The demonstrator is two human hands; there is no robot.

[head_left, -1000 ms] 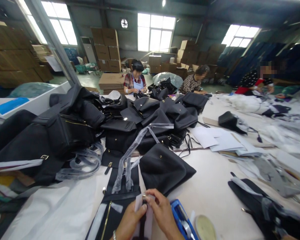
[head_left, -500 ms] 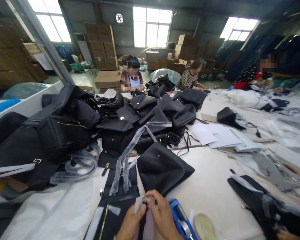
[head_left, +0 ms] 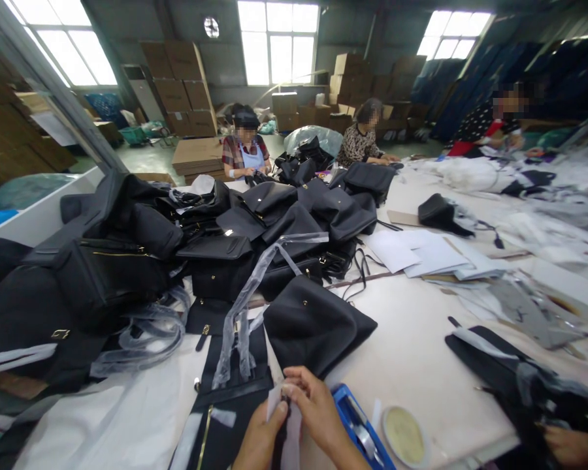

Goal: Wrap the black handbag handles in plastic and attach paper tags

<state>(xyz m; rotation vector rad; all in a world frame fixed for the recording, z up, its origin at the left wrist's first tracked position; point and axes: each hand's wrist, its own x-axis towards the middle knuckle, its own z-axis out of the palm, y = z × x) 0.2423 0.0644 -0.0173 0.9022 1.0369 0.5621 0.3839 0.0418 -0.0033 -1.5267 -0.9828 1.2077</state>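
At the bottom edge my left hand [head_left: 261,439] and my right hand [head_left: 316,418] pinch a small white sheet [head_left: 290,432] wrapped round a dark strap with a metal fitting at its top. Both sets of fingers are closed on the sheet. The strap belongs to a flat black bag [head_left: 230,408] with a gold zip that lies under my hands. A black pouch-like bag [head_left: 313,323] rests just beyond my fingers. Clear plastic-wrapped straps [head_left: 247,297] trail across it.
A blue tape dispenser [head_left: 360,431] and a round tape roll [head_left: 403,436] lie right of my hands. A heap of black bags [head_left: 142,241] fills the left and centre. White paper sheets [head_left: 421,254] lie mid-right. Three people work at the table's far end. Another person's hand [head_left: 573,445] shows bottom right.
The view has swung slightly right and down. My hands keep pinching the white sheet, shifting only a little. Another person's hand has come into view at the bottom right.
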